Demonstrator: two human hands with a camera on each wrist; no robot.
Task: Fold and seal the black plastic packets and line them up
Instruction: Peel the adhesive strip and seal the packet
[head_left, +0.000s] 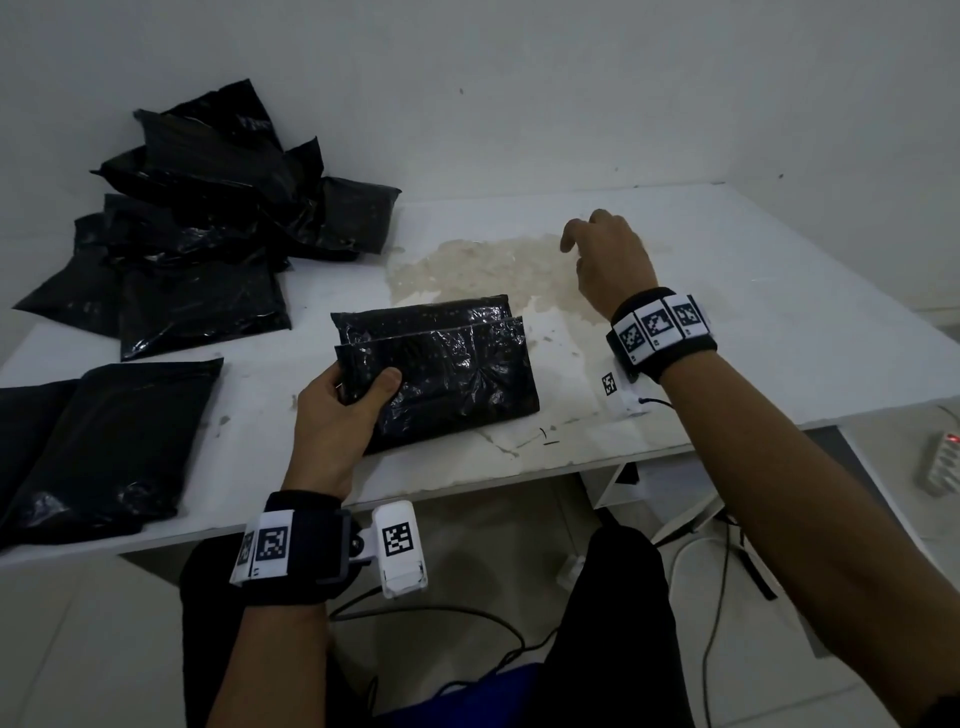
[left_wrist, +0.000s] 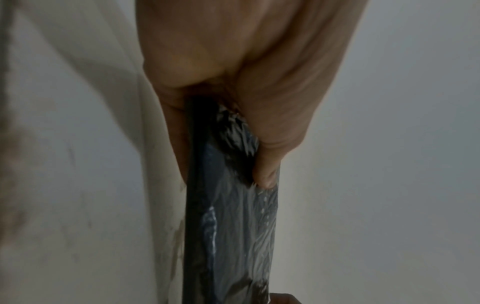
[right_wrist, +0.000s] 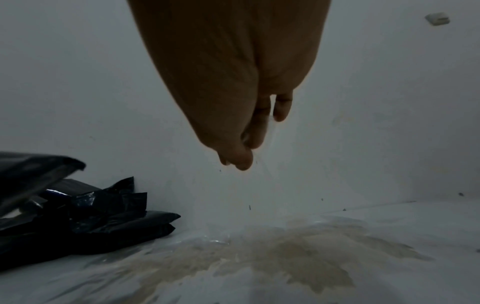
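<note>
A folded black plastic packet (head_left: 457, 374) lies near the front middle of the white table (head_left: 779, 312), its flap turned over the top. My left hand (head_left: 358, 389) grips its left edge, thumb on top; the left wrist view shows the packet (left_wrist: 233, 226) edge-on under the thumb (left_wrist: 267, 174). My right hand (head_left: 582, 244) hovers apart, over the table's far middle. In the right wrist view its fingertips (right_wrist: 239, 160) pinch together on what looks like a thin clear strip (right_wrist: 259, 185) hanging down.
A loose heap of black packets (head_left: 218, 218) sits at the back left by the wall. Two flat packets (head_left: 114, 441) lie side by side at the front left edge. A beige, glossy patch (head_left: 483, 270) covers the table's middle. Cables hang below.
</note>
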